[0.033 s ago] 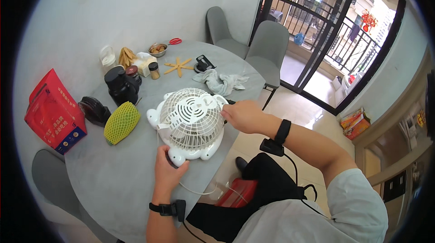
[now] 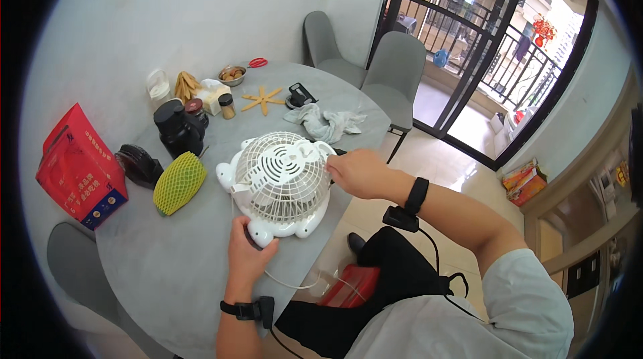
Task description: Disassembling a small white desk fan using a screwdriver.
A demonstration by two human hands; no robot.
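Observation:
A small white fan (image 2: 284, 185) with a round wire grille and rounded knobs on its base lies grille up on the grey round table (image 2: 154, 265). My left hand (image 2: 251, 248) grips the near edge of its base, thumb beside a rounded knob; something dark shows between thumb and fingers. At the fan's right side, my right hand (image 2: 362, 173) is closed against the grille edge, by a white curved loop. A small dark piece (image 2: 340, 152) shows just behind that hand; its kind is unclear. The white cord (image 2: 288, 283) hangs over the table's near edge.
Left of the fan lie a fruit in a yellow-green foam net (image 2: 179, 183), a black jar (image 2: 179, 128) and a red bag (image 2: 80, 165). Behind it are a crumpled cloth (image 2: 325, 122), a star-shaped trivet (image 2: 263, 100) and a metal bowl (image 2: 232, 76). Grey chairs (image 2: 395, 71) stand around.

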